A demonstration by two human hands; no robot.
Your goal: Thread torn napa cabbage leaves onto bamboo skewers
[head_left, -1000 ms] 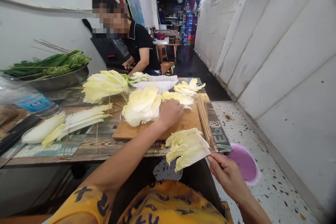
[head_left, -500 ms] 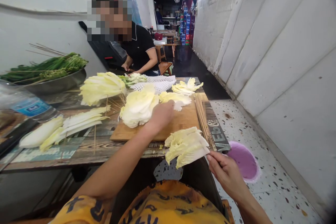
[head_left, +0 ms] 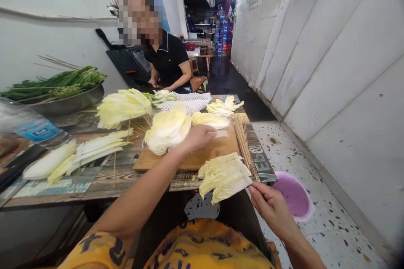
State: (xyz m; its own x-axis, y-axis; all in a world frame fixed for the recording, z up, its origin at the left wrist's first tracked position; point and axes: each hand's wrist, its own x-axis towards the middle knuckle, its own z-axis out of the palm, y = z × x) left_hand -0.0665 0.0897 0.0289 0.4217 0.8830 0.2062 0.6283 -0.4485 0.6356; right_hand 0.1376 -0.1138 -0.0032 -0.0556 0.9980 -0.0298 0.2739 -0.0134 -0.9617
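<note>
My left hand [head_left: 198, 136] reaches over the wooden cutting board [head_left: 202, 155] and pinches the stem end of a pale cabbage leaf [head_left: 211, 120] lying on it. Just left of that hand sits a cabbage head [head_left: 166, 128]. My right hand [head_left: 271, 208] is below the table's front edge, fingers closed on the white stems of a stack of cabbage leaves [head_left: 224, 174] that fans out to the left. A row of bamboo skewers [head_left: 243, 134] lies along the board's right side.
Skewered cabbage leaves [head_left: 121, 107] and long cut leaves [head_left: 78, 153] lie on the table's left half. A metal bowl [head_left: 67, 101] holds green stalks. A person in a black shirt [head_left: 167, 61] sits at the far end. A purple basin [head_left: 292, 195] is on the floor.
My left hand slid slightly toward me and took hold of the leaf's stem end on the board. The right hand and its stack of leaves stayed put.
</note>
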